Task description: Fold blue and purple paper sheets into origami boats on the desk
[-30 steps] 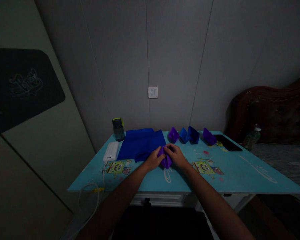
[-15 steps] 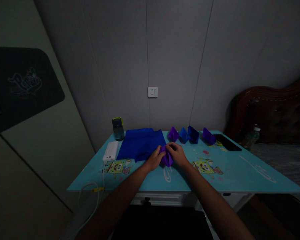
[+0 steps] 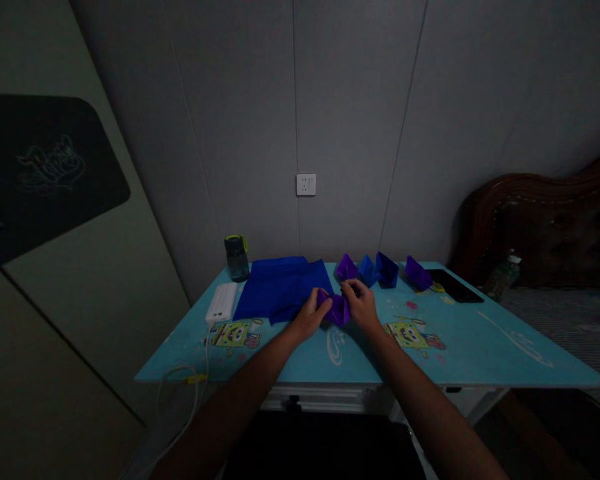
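Just right of the table's middle, a piece of purple folded paper [image 3: 337, 311] is held a little above the tabletop, with several creased points showing. My left hand [image 3: 310, 315] grips its left side, thumb in front and fingers behind. At its upper right edge, my right hand [image 3: 361, 305] is closed with curled fingers in a pinch; its fingertips partly hide that corner. Behind the hands stand a purple folded paper shape [image 3: 347, 267], a lighter blue one [image 3: 367, 271] and a dark blue one [image 3: 387, 270]. Another purple shape [image 3: 418, 273] sits farther right.
Blue sheets [image 3: 280, 287] lie left of my hands. Beyond them are a white power bank [image 3: 223, 302] with a cable and a water bottle [image 3: 237, 259]. At the right lie a black phone-like slab [image 3: 455, 285] and a yellow-handled item [image 3: 437, 287]. A wall stands behind the table [image 3: 290, 360].
The purple paper in my hands has spread wider and tilted. My right hand has shifted slightly up and to the right, while my left hand stays nearly in place.
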Available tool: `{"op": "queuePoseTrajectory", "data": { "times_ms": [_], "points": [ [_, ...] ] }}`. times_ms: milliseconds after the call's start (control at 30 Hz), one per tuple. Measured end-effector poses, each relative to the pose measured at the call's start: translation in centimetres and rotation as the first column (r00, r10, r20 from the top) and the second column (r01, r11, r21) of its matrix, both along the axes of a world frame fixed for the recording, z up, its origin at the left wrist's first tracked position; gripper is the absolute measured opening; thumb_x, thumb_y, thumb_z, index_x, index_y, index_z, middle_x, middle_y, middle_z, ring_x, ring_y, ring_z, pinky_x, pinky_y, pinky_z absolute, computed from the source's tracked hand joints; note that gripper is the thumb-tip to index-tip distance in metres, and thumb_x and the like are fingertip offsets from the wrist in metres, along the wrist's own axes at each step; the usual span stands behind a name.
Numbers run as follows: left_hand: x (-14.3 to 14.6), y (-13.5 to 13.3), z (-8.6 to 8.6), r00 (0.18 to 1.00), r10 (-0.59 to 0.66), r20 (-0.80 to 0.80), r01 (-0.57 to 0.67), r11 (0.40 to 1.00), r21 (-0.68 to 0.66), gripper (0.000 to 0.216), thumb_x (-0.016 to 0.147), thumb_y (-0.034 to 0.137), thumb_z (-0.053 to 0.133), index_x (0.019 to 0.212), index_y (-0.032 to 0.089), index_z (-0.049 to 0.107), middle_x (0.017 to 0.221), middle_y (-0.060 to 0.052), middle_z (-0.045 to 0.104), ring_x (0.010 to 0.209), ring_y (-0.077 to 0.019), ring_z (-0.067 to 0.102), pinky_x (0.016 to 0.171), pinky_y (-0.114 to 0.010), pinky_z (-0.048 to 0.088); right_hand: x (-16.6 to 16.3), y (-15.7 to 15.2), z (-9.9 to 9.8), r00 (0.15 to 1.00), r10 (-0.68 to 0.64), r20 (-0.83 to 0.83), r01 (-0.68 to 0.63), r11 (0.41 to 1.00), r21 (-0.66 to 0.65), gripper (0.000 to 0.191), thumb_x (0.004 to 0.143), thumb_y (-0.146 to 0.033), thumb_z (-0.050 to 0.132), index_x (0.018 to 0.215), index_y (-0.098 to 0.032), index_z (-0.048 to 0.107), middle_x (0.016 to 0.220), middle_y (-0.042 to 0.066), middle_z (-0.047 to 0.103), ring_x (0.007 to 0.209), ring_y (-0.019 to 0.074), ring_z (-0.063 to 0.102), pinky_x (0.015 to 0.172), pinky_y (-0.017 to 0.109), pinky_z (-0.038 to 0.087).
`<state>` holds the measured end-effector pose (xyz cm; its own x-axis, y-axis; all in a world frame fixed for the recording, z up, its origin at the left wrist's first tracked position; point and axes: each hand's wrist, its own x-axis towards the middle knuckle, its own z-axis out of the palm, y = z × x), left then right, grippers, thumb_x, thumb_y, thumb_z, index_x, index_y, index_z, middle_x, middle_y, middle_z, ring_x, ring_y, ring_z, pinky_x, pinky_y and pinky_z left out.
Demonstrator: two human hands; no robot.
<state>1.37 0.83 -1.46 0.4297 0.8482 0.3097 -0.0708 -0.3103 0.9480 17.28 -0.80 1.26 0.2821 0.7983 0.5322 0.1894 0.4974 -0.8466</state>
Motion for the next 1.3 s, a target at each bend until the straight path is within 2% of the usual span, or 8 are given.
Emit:
{"op": "queuePoseTrajectory", "data": {
  "times_ms": [167, 433, 567, 667, 1000, 1100, 1167, 1300],
  "points": [
    [0.3, 0.1, 0.2, 0.979, -0.061, 0.193, 0.09, 0.985, -0.147, 0.048, 0.08, 0.057, 0.063, 0.103, 0.024, 0.038, 0.107, -0.005, 0.064, 0.088, -0.0165, 0.063, 0.075, -0.028, 0.049, 0.4, 0.2, 0.1, 0.988, -0.091, -0.124, 0.098, 0.994, 0.055, 0.029, 0.079, -0.048, 0.06, 0.079, -0.019, 0.062, 0.07, 0.0, 0.059, 0.065, 0.0155, 0.052, 0.059, 0.027, 0.042],
    [0.4, -0.5, 0.9, 0.931, -0.091, 0.352, 0.176, 0.96, -0.218, 0.044, 0.071, 0.043, 0.076, 0.089, 0.021, 0.042, 0.126, -0.008, 0.056, 0.104, -0.0185, 0.061, 0.08, -0.028, 0.049, 0.9, 0.4, -0.1, 0.958, -0.199, -0.207, 0.231, 0.963, 0.142, 0.031, 0.082, -0.048, 0.058, 0.085, -0.018, 0.063, 0.08, 0.004, 0.064, 0.075, 0.0177, 0.058, 0.069, 0.03, 0.045],
    [0.4, -1.1, 1.5, 0.913, -0.115, 0.392, 0.236, 0.932, -0.276, 0.048, 0.067, 0.041, 0.079, 0.084, 0.021, 0.039, 0.102, -0.002, 0.06, 0.086, -0.014, 0.064, 0.074, -0.025, 0.048, 0.9, 0.3, 0.0, 0.952, -0.216, -0.218, 0.252, 0.955, 0.156, 0.033, 0.082, -0.049, 0.057, 0.086, -0.017, 0.063, 0.08, 0.005, 0.065, 0.075, 0.0179, 0.059, 0.07, 0.031, 0.045],
    [0.4, -1.3, 1.8, 0.914, -0.11, 0.391, 0.228, 0.935, -0.271, 0.049, 0.066, 0.042, 0.079, 0.085, 0.022, 0.037, 0.083, 0.003, 0.058, 0.073, -0.0114, 0.062, 0.066, -0.022, 0.046, 0.9, 0.2, 0.1, 0.937, -0.247, -0.246, 0.291, 0.942, 0.164, 0.033, 0.083, -0.049, 0.057, 0.086, -0.017, 0.063, 0.078, 0.004, 0.064, 0.074, 0.0174, 0.058, 0.068, 0.03, 0.044],
    [0.2, -1.8, 2.1, 0.909, -0.125, 0.397, 0.238, 0.939, -0.249, 0.045, 0.069, 0.034, 0.079, 0.081, 0.021, 0.037, 0.08, 0.003, 0.06, 0.072, -0.0106, 0.061, 0.069, -0.022, 0.044, 1.2, 0.5, 0.1, 0.89, -0.246, -0.384, 0.323, 0.934, 0.151, 0.036, 0.082, -0.052, 0.057, 0.086, -0.017, 0.061, 0.079, 0.003, 0.061, 0.071, 0.0155, 0.054, 0.066, 0.028, 0.042],
    [-0.2, -2.0, 2.5, 0.92, -0.115, 0.375, 0.236, 0.925, -0.296, 0.042, 0.067, 0.032, 0.08, 0.088, 0.021, 0.045, 0.088, 0.0, 0.062, 0.077, -0.0131, 0.063, 0.071, -0.024, 0.046, 1.2, 0.4, 0.1, 0.915, -0.22, -0.338, 0.289, 0.942, 0.17, 0.036, 0.082, -0.052, 0.058, 0.086, -0.017, 0.062, 0.08, 0.003, 0.062, 0.073, 0.0162, 0.055, 0.068, 0.029, 0.043],
    [-0.8, -2.0, 2.8, 0.929, -0.147, 0.34, 0.266, 0.904, -0.334, 0.041, 0.065, 0.031, 0.08, 0.092, 0.019, 0.052, 0.094, -0.003, 0.063, 0.082, -0.0155, 0.063, 0.074, -0.027, 0.048, 1.3, 0.3, 0.3, 0.949, -0.154, -0.276, 0.205, 0.965, 0.166, 0.035, 0.081, -0.051, 0.059, 0.086, -0.017, 0.064, 0.08, 0.003, 0.063, 0.074, 0.017, 0.056, 0.069, 0.03, 0.043],
    [-2.0, -1.1, 3.0, 0.928, -0.213, 0.304, 0.324, 0.866, -0.381, 0.035, 0.071, 0.042, 0.074, 0.089, 0.016, 0.06, 0.092, -0.006, 0.064, 0.082, -0.018, 0.063, 0.075, -0.032, 0.05, 1.6, 0.2, 0.6, 0.978, -0.034, -0.203, 0.057, 0.993, 0.105, 0.034, 0.078, -0.051, 0.063, 0.084, -0.018, 0.067, 0.079, 0.004, 0.065, 0.074, 0.0178, 0.057, 0.068, 0.03, 0.045]
  ]
}}
